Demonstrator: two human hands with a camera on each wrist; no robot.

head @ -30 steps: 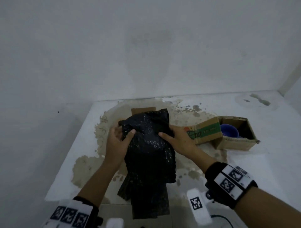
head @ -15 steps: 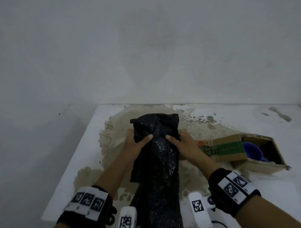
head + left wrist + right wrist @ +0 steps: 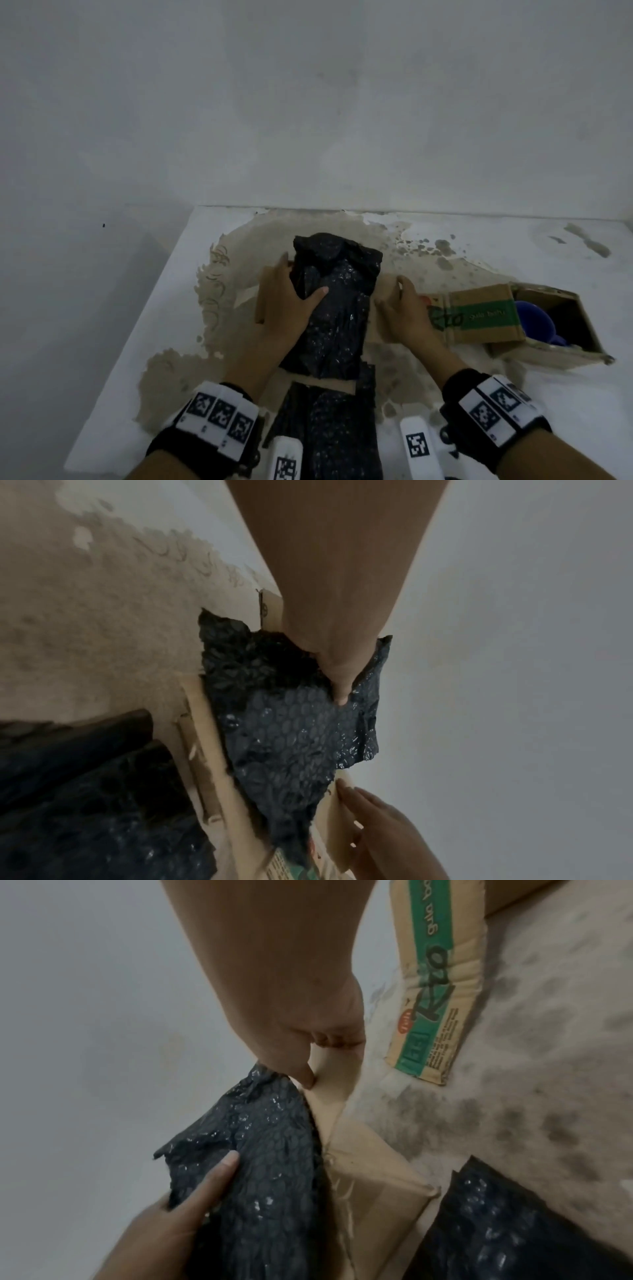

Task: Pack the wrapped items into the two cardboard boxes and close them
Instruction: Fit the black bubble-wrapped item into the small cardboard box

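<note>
— Looks like what?

— A lumpy bubble-wrapped bundle [image 3: 334, 301]: black, glossy, dimpled all over with small round cells, crumpled into folds at the top.

— Sitting where?

— Down in an open cardboard box [image 3: 264, 308] on the worn brown patch [image 3: 178, 373] of the bench [image 3: 513, 421], about midway between back edge and front edge, toward the left edge. Sticking up well above the rim and covering most of the opening.

— Held how?

— By the left grip [image 3: 291, 310], wrapped round the bundle's left side with the thumb dug into the film; fingers behind it, hidden. By the right grip [image 3: 402, 317] not at all: pinching the right flap [image 3: 385, 296] of that box instead, thumb on the inner face next to the film, fingers curled over the outer face.

— Any other container?

— Farther toward the right edge, a second cardboard box [image 3: 548, 358], open at the top, with a green-printed flap [image 3: 479, 318] folded out toward the first box, close by the right grip. Inside, something rounded and blue [image 3: 534, 320]; cup or bowl, hard to tell.

— And materials?

— Plain tan corrugated card, frayed at one corner of the first box. At the front edge, flat sheets of black bubble wrap [image 3: 329, 431], same shiny cells. White coating on the bench, flaked away to speckled brown in the middle. Behind, a dull grey wall [image 3: 308, 102].
</note>
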